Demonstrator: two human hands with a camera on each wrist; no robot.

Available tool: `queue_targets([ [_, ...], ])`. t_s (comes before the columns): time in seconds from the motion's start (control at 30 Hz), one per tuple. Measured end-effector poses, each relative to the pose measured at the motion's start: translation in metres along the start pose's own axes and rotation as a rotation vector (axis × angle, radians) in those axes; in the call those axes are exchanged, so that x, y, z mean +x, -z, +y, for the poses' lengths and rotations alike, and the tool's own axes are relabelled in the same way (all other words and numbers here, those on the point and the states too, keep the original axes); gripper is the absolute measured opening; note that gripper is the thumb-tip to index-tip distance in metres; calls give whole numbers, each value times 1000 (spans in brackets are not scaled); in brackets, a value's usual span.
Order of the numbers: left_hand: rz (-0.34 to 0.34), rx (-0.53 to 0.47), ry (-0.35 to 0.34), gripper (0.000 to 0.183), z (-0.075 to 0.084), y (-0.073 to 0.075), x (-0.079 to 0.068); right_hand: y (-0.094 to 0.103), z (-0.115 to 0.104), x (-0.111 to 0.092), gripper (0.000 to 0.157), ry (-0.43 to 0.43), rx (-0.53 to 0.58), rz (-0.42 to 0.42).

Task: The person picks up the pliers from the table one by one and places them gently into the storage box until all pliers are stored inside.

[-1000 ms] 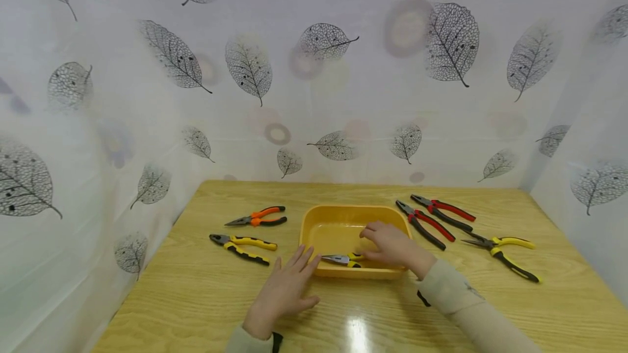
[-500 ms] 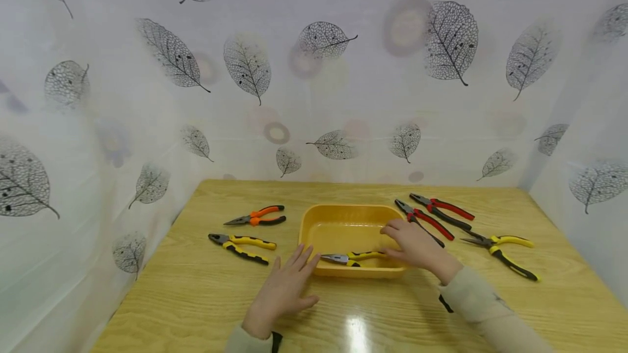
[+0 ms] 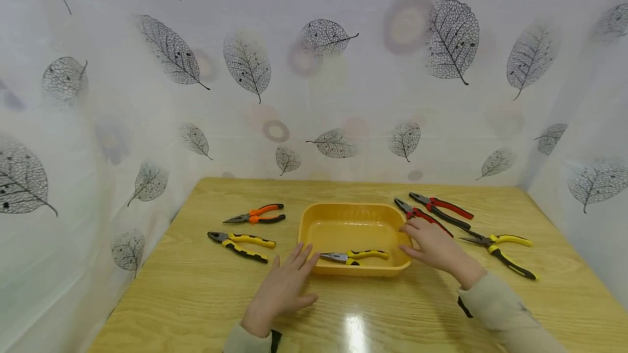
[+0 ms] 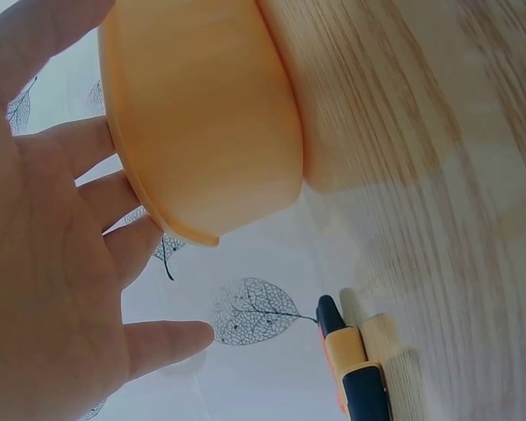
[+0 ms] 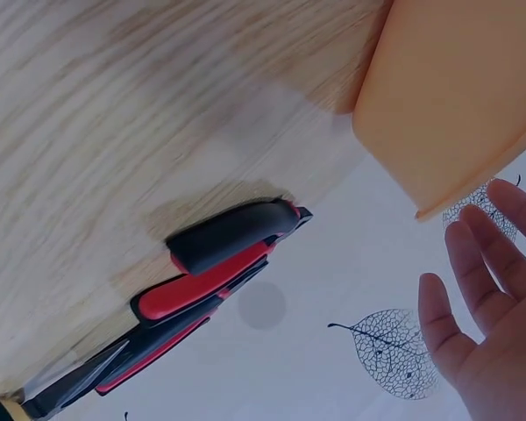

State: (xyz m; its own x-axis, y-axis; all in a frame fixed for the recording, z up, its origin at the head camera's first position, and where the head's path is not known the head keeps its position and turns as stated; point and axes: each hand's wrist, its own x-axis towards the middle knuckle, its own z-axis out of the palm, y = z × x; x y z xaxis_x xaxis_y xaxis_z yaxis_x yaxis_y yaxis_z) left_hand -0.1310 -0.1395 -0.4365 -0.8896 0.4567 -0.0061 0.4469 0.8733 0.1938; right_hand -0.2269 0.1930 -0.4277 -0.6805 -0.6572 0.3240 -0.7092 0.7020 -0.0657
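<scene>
A yellow plastic tray [image 3: 353, 272] stands on the wooden table, with long-nose pliers [image 3: 354, 257] with yellow and black handles lying inside near its front wall. My left hand [image 3: 282, 293] is at the tray's front left corner, fingers spread and fingertips against the rim, as the left wrist view also shows. My right hand [image 3: 439, 247] is at the right rim with nothing held, its fingers loosely extended over the edge. In the right wrist view those fingers [image 5: 478, 272] lie close to the tray's rim; whether they touch it I cannot tell.
Left of the tray lie orange long-nose pliers [image 3: 255, 214] and yellow-black pliers [image 3: 240, 245]. To the right are two red-black pliers, one [image 3: 441, 210] behind the other [image 3: 414, 212], which my right hand partly covers. Yellow-black long-nose pliers [image 3: 500, 249] lie farther right. A leaf-patterned curtain [image 3: 314, 97] encloses the table.
My right hand has moved right, from above the pliers in the tray to the tray's right rim, uncovering the pliers' handles. The left hand has stayed in place.
</scene>
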Motion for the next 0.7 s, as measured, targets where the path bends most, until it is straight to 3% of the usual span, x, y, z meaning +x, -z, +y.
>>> queue_targets([
  [0.7,8,7,-3,79,1,0,0,13,16,-26,31,-92,17,-39],
])
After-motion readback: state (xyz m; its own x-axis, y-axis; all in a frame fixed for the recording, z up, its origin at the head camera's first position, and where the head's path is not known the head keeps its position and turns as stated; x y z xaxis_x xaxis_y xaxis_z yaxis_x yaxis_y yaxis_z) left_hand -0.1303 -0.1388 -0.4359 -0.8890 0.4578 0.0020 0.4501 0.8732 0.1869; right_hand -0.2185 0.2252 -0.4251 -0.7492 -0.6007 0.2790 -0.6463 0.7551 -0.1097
